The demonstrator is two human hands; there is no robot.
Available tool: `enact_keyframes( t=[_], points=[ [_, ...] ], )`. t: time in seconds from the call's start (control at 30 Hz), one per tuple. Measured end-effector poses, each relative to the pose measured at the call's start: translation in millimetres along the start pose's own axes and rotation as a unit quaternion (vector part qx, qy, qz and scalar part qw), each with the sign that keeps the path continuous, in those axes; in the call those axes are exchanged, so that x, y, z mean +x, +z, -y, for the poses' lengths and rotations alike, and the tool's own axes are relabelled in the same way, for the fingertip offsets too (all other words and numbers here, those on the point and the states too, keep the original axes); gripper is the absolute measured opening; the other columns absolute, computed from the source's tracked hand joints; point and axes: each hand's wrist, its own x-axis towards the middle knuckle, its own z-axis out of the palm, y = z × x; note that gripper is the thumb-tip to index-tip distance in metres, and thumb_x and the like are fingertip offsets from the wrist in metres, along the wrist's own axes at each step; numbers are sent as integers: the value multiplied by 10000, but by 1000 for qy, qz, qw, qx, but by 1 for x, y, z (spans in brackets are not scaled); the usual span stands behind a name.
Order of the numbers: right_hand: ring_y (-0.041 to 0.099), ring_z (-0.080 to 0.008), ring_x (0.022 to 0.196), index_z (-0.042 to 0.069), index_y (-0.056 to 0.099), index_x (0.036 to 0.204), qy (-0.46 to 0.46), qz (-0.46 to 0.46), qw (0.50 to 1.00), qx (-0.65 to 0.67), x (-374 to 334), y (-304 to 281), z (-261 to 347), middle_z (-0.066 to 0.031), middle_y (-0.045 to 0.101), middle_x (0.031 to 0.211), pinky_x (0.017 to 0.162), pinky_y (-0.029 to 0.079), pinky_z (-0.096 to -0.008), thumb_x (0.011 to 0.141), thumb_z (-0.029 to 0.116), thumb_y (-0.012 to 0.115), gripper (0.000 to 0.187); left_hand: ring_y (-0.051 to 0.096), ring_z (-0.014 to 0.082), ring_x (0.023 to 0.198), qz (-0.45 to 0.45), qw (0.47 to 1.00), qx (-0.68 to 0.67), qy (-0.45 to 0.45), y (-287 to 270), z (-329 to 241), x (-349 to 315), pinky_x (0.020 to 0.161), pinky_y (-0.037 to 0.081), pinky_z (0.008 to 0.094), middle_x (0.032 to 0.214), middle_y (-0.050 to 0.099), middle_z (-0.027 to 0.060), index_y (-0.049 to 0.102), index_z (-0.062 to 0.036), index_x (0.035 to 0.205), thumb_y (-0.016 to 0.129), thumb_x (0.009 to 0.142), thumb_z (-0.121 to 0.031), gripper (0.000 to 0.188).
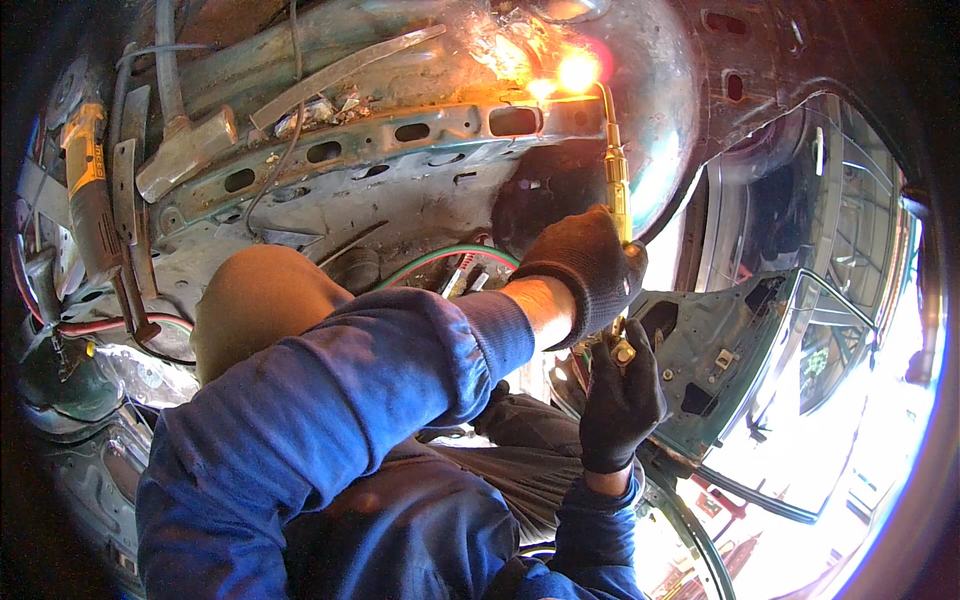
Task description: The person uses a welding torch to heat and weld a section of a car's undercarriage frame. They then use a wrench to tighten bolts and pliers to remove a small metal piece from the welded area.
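Note:
My left hand (pixel 585 262), in a dark glove, is closed round the handle of a brass gas torch (pixel 617 185). The torch points up, and its thin bent tip burns with a bright flame against the rusty sheet metal (pixel 490 50) of a car body. Lower on the same torch, my right hand (pixel 622 405), also gloved, has its fingers at the brass valve knob (pixel 623 352). Glare hides the exact spot where the flame meets the metal. Below the flame runs a flanged edge with oval holes (pixel 411 132).
A hammer (pixel 185 155) and a yellow-and-black power tool (pixel 88 185) lie at the left. A flat metal strip (pixel 345 78) rests on the panel. Red and green hoses (pixel 440 258) run behind my left arm. At the right stands a green car door (pixel 715 365).

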Motion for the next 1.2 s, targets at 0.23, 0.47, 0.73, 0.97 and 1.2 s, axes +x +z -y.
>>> enact_keyframes(
  t=[0.23,0.47,0.73,0.97,1.2],
  points=[
    [787,-239,1012,-3,702,1411,-29,4,999,-32,-1,-1,-4,-159,792,1172,871,626,-354,933,110,863,516,753,474,886,-13,1000,5,4,-4,-3,-5,815,589,557,874,737,294,698,30,960,641,1005,-372,409],
    [786,-237,982,0,703,1404,-51,-4,997,-57,-2,1,-6,-155,785,1112,846,628,-354,917,120,882,533,748,481,877,-13,1000,-4,13,-4,-1,-4,797,582,568,872,734,291,699,31,975,653,998,-375,410],
    [786,-246,1001,6,695,1416,-10,-5,1000,-17,-1,1,-1,-160,785,1144,855,629,-358,911,118,889,553,738,488,869,-18,1000,6,-3,-5,-4,-5,791,575,580,891,734,298,702,31,991,661,992,-405,438],
    [782,-236,1025,-19,716,1373,-18,-4,1000,-16,-2,0,-3,-162,797,1158,879,631,-361,908,77,885,504,736,495,871,-23,1000,6,-4,-6,-5,-7,798,575,584,890,728,313,683,41,1008,662,990,-435,477],
    [774,-221,1046,-31,728,1345,9,-4,1000,15,-1,0,1,-160,804,1166,904,626,-367,915,58,879,464,748,495,888,-33,999,13,-5,-3,-4,-6,803,589,572,894,730,314,689,41,968,662,1000,-429,471]
  ],
)
